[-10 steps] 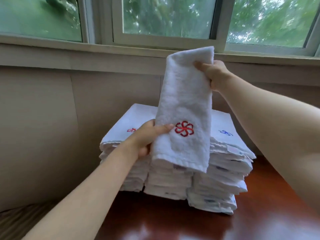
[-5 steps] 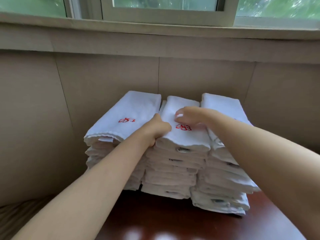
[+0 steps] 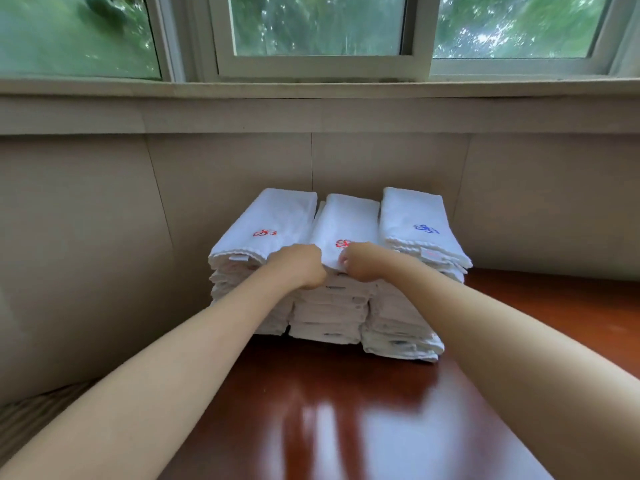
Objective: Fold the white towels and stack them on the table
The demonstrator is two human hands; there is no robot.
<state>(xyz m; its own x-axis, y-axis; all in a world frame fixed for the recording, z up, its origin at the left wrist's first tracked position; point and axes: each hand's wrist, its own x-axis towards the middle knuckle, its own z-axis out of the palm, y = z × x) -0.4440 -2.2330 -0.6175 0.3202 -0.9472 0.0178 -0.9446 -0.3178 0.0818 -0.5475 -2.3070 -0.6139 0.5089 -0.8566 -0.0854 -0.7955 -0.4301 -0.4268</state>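
Polished red-brown table (image 3: 346, 427) fills the foreground, reflecting window light, as a person's two bare forearms reach across it toward three side-by-side stacks of folded white towels pushed against a beige panelled wall (image 3: 104, 237). Both hands meet at the near edge of the middle stack (image 3: 329, 306): the left hand (image 3: 298, 268) and the right hand (image 3: 362, 261) are curled, knuckles up, on the front hem of the top towel (image 3: 346, 220), apparently pinching or tucking it to square it with the layers below, though the fingertips are hidden. A red embroidered emblem (image 3: 343, 243) shows just between the hands. The left stack (image 3: 242, 271) carries a similar red mark, the right stack (image 3: 415, 306) a blue one. Beyond the wall ledge, a white-framed window (image 3: 318, 69) looks onto blurred green foliage.
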